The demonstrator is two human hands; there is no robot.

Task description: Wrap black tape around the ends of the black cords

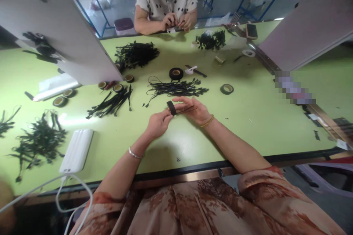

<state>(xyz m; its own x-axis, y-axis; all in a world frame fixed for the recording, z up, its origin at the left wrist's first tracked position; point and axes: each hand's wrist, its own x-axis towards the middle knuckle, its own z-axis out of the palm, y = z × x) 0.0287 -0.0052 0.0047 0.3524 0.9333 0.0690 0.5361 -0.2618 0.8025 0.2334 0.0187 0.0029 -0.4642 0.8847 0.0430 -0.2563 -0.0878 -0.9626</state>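
Note:
My left hand (159, 124) is closed, its fingertips pinched at the lower edge of a roll of black tape (171, 108) held upright above the table. My right hand (199, 111) is beside it, fingers reaching toward the roll. A thin black cable (189, 110) runs across the fingers of my right hand and leads to the roll. Where the cable meets the tape is hidden by the fingers. Just beyond both hands lies a loose bundle of black cables (176, 88) with small connectors.
Another black tape roll (175, 73) and a white-and-black tool (191, 70) lie beyond the bundle. Cable piles (138, 54) spread across the green table (248, 117). A white power bank (77, 150) stands at left. A co-worker's hands (178, 22) work opposite. Partitions (306, 25) flank the middle.

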